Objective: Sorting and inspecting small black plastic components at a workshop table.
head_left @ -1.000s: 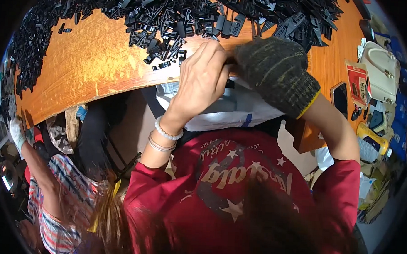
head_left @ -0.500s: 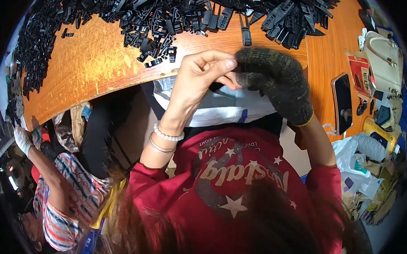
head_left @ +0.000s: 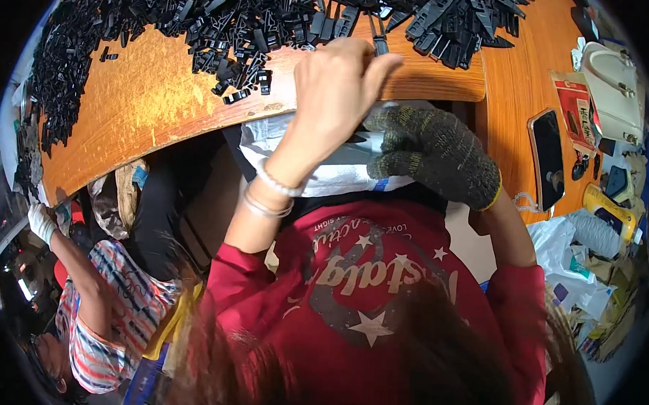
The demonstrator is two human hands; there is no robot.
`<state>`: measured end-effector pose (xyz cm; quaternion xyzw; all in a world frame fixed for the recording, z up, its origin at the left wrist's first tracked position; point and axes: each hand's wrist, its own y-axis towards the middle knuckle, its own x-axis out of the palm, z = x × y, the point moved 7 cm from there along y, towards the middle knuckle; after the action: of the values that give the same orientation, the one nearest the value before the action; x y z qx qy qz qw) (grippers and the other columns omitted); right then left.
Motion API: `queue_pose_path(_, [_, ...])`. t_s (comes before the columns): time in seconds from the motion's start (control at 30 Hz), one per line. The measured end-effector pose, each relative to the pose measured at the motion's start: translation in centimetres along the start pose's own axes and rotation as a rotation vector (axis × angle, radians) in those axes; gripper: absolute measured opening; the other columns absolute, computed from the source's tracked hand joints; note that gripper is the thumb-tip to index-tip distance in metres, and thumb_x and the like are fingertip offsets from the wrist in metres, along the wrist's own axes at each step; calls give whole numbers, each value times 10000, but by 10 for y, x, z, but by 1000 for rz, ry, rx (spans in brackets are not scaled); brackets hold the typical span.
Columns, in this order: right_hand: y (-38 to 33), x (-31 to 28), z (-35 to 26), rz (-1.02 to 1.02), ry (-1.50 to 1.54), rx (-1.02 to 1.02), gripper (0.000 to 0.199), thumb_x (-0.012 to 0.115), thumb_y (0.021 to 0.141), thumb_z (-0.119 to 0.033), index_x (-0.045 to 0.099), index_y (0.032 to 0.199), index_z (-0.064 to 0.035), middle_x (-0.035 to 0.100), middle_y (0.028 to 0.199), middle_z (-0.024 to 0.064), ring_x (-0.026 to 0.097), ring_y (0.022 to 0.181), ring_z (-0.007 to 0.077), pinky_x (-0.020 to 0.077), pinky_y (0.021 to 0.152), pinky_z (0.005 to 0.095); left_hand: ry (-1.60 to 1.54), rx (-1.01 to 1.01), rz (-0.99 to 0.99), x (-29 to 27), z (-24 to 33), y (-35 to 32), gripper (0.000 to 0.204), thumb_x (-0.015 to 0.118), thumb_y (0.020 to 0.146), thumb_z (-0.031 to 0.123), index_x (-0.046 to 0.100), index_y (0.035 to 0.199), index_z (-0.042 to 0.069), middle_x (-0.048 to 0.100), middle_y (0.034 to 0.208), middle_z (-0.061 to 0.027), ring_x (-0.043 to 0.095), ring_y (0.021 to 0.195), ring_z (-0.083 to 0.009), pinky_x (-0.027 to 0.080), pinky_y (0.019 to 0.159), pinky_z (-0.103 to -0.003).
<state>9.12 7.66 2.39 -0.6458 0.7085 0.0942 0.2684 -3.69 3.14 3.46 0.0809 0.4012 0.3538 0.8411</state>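
My left hand [head_left: 337,87], bare with bracelets on the wrist, is raised to the near edge of the orange wooden table [head_left: 147,115]. Its fingers are bunched together against a narrow black plastic part [head_left: 378,42]; its back hides what lies inside. My right hand [head_left: 435,153] wears a dark knit glove and is curled in a fist just below the table edge, above a white plastic bag [head_left: 318,173] on my lap. A dark pointed piece [head_left: 360,139] pokes out of the fist. A big heap of black plastic parts [head_left: 260,15] covers the far side of the table.
At the right lie a dark phone [head_left: 549,158], a red packet [head_left: 578,105], a cream bag [head_left: 616,85] and a yellow tool [head_left: 614,211]. Plastic bags [head_left: 576,250] are piled lower right. Another person in a striped shirt [head_left: 109,316] with a white glove [head_left: 41,223] works at the lower left.
My left hand rose from beside the glove to the table edge. My gloved right hand dropped from the table edge to above the white bag.
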Motion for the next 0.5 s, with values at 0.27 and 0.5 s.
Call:
queue_pose_path(0.27, [-8, -14, 34, 231, 671, 390, 343, 589, 922, -243, 608, 1192, -34, 680, 860, 88, 655, 771, 157, 537, 682, 304, -80, -233, -86, -2, -4, -13, 295, 654, 842, 202, 601, 648, -14, 582, 552, -185, 610, 504, -345, 456, 476, -418])
queue_pose_path(0.5, [19, -23, -13, 420, 57, -229, 297, 542, 956, -154, 593, 1219, -27, 666, 1032, 77, 655, 830, 149, 540, 720, 256, -148, -68, -156, -25, 13, -36, 127, 594, 822, 65, 619, 720, -6, 614, 688, -158, 606, 575, -325, 475, 542, -393])
